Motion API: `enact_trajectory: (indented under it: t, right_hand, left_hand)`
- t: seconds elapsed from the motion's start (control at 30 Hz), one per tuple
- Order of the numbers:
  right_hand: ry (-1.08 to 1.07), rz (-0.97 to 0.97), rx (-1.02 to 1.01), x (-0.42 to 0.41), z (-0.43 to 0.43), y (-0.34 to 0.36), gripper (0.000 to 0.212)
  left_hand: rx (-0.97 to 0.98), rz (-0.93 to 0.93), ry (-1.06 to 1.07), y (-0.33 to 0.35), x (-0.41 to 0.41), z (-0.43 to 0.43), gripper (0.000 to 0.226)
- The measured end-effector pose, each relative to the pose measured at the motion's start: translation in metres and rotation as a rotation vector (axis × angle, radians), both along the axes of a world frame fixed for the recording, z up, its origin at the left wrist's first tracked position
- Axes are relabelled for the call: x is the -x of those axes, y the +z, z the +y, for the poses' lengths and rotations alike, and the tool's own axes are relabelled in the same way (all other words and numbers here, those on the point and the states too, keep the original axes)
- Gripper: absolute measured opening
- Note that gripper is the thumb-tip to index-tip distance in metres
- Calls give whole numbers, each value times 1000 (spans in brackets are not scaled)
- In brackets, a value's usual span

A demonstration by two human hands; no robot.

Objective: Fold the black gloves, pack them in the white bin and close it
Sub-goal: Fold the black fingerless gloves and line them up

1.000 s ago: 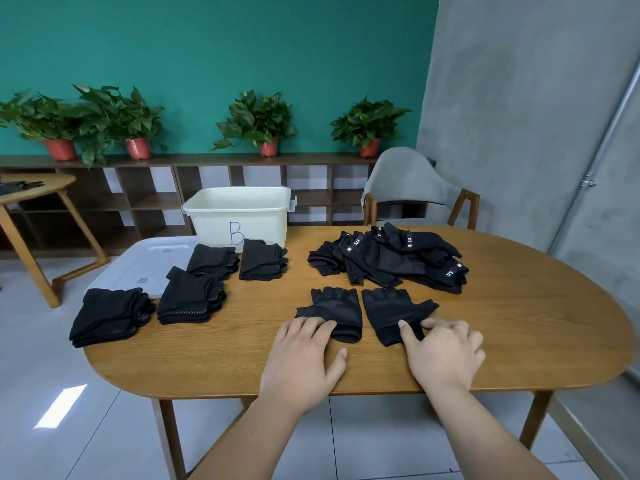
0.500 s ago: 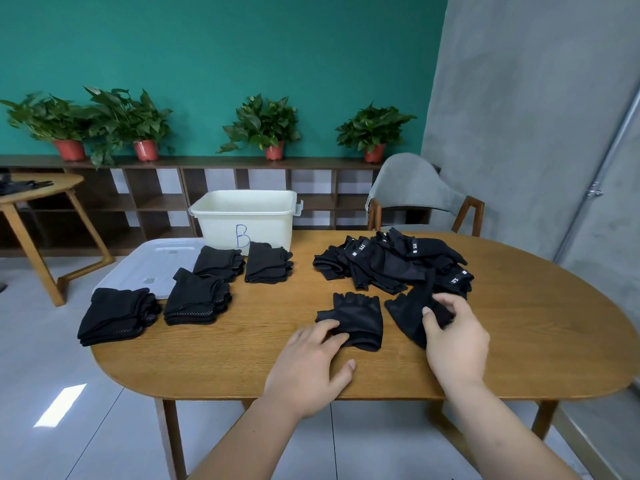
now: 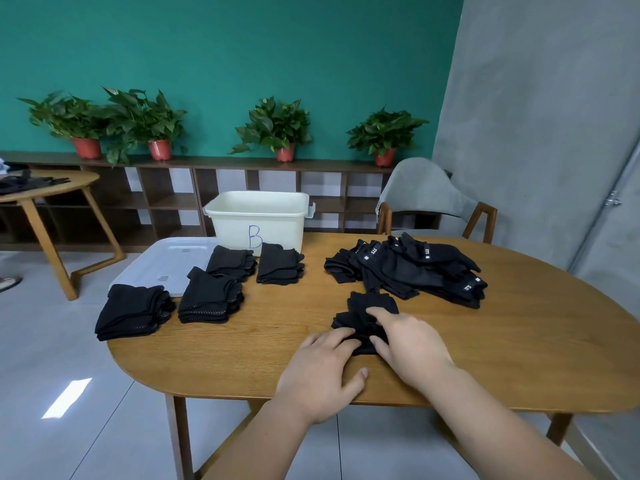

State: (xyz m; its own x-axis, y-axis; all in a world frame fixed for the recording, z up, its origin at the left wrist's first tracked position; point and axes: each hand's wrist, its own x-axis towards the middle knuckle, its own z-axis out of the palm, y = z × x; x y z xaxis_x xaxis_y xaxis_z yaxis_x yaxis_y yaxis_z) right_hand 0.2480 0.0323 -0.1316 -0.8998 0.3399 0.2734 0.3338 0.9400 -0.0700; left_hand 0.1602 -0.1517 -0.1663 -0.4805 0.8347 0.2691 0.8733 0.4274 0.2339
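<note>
Two black gloves (image 3: 363, 306) lie stacked one on the other on the wooden table (image 3: 519, 341) in front of me. My right hand (image 3: 410, 342) rests on top of them, index finger and thumb spread over the fabric. My left hand (image 3: 322, 372) lies flat on the table, its fingertips touching the near left edge of the stack. A loose pile of black gloves (image 3: 415, 271) sits just behind. Several folded stacks (image 3: 209, 296) lie to the left. At the back the white bin (image 3: 258, 220), marked "B", stands open, with its lid (image 3: 166, 261) flat beside it.
A grey chair (image 3: 426, 199) stands behind the table's far right side. A smaller wooden table (image 3: 45, 188) is at the left. A low shelf with potted plants (image 3: 273, 129) runs along the green wall. A grey wall is on the right.
My right hand lifted the right glove, carried it left and laid it on the left glove. My left hand stayed at the left glove's near edge. The view shifted slightly.
</note>
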Motion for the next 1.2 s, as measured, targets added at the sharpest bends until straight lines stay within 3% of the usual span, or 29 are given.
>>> enact_trajectory:
  t: [0.13,0.33,0.5,0.73,1.07,1.13,1.2]
  right_hand:
    - [3,159,155,-12,7,-16,45]
    - [-19,408,-43,-5,-1,-15,38]
    - [27,249,-229,-4,-15,-26,50]
    - [42,286,-345,-10,-11,-34,67]
    - [-1,243,-385,-8,-12,-33,58]
    - [28,176,-388,-7,-13,-35,47]
    - [84,131,-355,-9,-12,-29,22]
  left_hand:
    - [4,-15,13,0,1,0,61]
    - [22,15,8,1,1,-1,62]
    - [26,8,16,-3,3,0,64]
    - [21,6,14,-2,4,1,64]
    - [-17,-22,0,-3,4,2,64]
    - [-38,-50,7,-4,4,2,62]
    - [-53,-64,5,-3,4,1,59]
